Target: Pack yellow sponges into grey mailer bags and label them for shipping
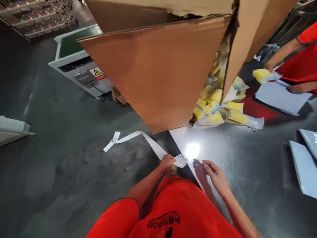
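Note:
My left hand (167, 162) pinches a long white paper strip (146, 142) near a small printed label (180, 161) at its end. The strip trails across the dark floor and ends in a loose fold. My right hand (215, 177) hangs open just to the right of the label, touching nothing. Ahead, a large cardboard box (158, 69) leans over a spilled heap of yellow sponges in clear plastic bags (213, 105). The box hides whatever lies behind it.
A co-worker's hands (268, 67) in red sleeves hold a yellow bagged sponge at the right, above a pale sheet (282, 97). More pale flat sheets (304, 165) lie at the far right. A grey machine (84, 74) with a warning sign stands at the back left.

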### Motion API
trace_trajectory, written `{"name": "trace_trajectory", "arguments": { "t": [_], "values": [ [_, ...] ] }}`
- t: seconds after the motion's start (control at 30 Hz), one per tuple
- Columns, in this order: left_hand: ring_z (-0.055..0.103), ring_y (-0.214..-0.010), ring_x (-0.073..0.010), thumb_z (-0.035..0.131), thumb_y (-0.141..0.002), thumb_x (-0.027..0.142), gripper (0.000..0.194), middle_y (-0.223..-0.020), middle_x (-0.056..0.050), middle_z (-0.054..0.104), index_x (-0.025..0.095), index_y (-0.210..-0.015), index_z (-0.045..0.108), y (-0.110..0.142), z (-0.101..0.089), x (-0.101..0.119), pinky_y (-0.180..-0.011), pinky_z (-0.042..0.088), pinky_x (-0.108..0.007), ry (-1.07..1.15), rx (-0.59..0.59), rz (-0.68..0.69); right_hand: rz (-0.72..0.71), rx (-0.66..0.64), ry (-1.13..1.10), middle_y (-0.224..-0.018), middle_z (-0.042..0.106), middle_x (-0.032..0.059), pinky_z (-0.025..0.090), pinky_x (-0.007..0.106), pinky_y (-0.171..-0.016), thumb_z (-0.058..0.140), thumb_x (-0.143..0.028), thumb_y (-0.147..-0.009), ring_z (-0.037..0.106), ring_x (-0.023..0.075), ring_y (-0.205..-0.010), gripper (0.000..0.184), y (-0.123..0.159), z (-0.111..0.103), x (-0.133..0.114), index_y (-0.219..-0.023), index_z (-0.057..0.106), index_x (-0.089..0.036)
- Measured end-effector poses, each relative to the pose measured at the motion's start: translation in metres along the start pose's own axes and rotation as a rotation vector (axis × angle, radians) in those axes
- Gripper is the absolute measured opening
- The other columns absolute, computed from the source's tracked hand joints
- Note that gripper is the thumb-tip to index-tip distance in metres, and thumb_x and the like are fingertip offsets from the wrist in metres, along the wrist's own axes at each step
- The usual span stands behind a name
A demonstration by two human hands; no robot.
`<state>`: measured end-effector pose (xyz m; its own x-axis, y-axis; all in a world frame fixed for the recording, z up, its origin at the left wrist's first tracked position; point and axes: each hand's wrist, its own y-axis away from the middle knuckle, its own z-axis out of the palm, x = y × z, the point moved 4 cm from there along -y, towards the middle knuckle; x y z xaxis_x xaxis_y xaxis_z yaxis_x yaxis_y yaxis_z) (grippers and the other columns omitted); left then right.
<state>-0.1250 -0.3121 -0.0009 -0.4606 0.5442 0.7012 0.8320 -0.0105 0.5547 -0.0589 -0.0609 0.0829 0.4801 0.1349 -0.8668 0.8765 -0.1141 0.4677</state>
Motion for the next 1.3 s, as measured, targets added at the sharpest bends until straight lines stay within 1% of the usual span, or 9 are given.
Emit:
{"name": "trace_trajectory", "arguments": {
  "t": [0.17,0.33,0.53,0.67,0.87,1.03,1.17,1.23,1.3],
  "values": [
    [0.061,-0.078,-0.0193,0.068,-0.074,0.015,0.013,-0.067,-0.001,0.064,0.019,-0.063,0.061,0.008,-0.002,0.008,-0.083,0.040,-0.031,-0.181,-0.010,0.028,-0.062,-0.075,0.086,-0.101,0.073,0.0091,0.055,0.040,-0.086,0.058,-0.063,-0.083,0.068,0.0258,-0.095,0.051,-0.047,0.039,-0.024,-0.107,0.070,-0.019],
    [0.062,-0.078,-0.0191,0.059,-0.084,0.018,0.011,-0.079,-0.004,0.068,0.019,-0.073,0.061,0.023,0.002,0.001,-0.073,0.038,-0.028,-0.249,-0.040,0.013,-0.122,-0.097,0.193,-0.105,0.073,0.0078,0.051,0.038,-0.092,0.054,-0.055,-0.088,0.066,0.0250,-0.099,0.045,-0.065,0.057,-0.039,-0.111,0.068,-0.019],
    [0.058,-0.074,-0.0151,0.058,-0.087,0.019,0.015,-0.075,0.000,0.064,0.020,-0.072,0.057,0.037,0.007,-0.007,-0.067,0.035,-0.025,-0.227,0.028,-0.027,-0.145,-0.185,0.231,-0.113,0.072,0.0087,0.049,0.038,-0.096,0.050,-0.047,-0.092,0.066,0.0253,-0.106,0.039,-0.057,0.056,-0.029,-0.113,0.068,-0.020],
    [0.057,-0.074,-0.0163,0.056,-0.088,0.019,0.019,-0.075,-0.002,0.063,0.020,-0.069,0.053,0.058,0.018,-0.003,-0.070,0.039,-0.027,-0.197,0.141,0.089,-0.160,-0.202,0.288,-0.114,0.071,0.0091,0.050,0.042,-0.098,0.049,-0.047,-0.090,0.066,0.0262,-0.108,0.040,-0.048,0.048,-0.012,-0.116,0.067,-0.022],
    [0.059,-0.081,-0.0198,0.050,-0.091,0.026,0.024,-0.078,-0.006,0.061,0.022,-0.067,0.052,0.095,0.030,0.008,-0.082,0.044,-0.031,-0.149,0.208,0.242,-0.465,-0.281,0.489,-0.135,0.059,0.0099,0.040,0.044,-0.111,0.058,-0.045,-0.087,0.053,0.0258,-0.125,0.051,-0.029,0.038,-0.006,-0.133,0.056,-0.022],
    [0.059,-0.076,-0.0181,0.048,-0.091,0.036,0.021,-0.077,-0.003,0.061,0.021,-0.078,0.056,0.095,0.030,0.005,-0.076,0.049,-0.030,0.102,0.232,0.084,-0.495,-0.306,0.513,-0.132,0.059,0.0122,0.042,0.043,-0.109,0.052,-0.040,-0.091,0.055,0.0262,-0.122,0.048,-0.030,0.035,0.001,-0.133,0.055,-0.018],
    [0.061,-0.069,-0.0169,0.036,-0.096,0.048,0.042,-0.072,-0.005,0.064,0.017,-0.077,0.057,0.084,0.042,0.001,-0.061,0.048,-0.027,0.174,0.210,-0.056,-0.409,-0.325,0.507,-0.128,0.062,0.0145,0.046,0.045,-0.104,0.051,-0.039,-0.089,0.059,0.0263,-0.118,0.047,-0.036,0.032,0.016,-0.130,0.056,-0.017],
    [0.061,-0.066,-0.0165,0.047,-0.093,0.047,0.037,-0.069,-0.004,0.064,0.017,-0.072,0.056,0.084,0.048,0.002,-0.058,0.046,-0.025,0.155,0.189,-0.084,-0.382,-0.331,0.498,-0.127,0.063,0.0148,0.047,0.046,-0.102,0.051,-0.040,-0.088,0.061,0.0263,-0.115,0.047,-0.037,0.028,0.023,-0.129,0.057,-0.017],
    [0.060,-0.063,-0.0157,0.057,-0.088,0.036,0.025,-0.065,-0.001,0.062,0.019,-0.070,0.053,0.088,0.051,0.004,-0.058,0.043,-0.025,0.108,0.187,-0.098,-0.356,-0.317,0.488,-0.124,0.064,0.0138,0.048,0.045,-0.101,0.051,-0.040,-0.088,0.062,0.0259,-0.112,0.045,-0.035,0.024,0.029,-0.126,0.059,-0.017]
  ]
}}
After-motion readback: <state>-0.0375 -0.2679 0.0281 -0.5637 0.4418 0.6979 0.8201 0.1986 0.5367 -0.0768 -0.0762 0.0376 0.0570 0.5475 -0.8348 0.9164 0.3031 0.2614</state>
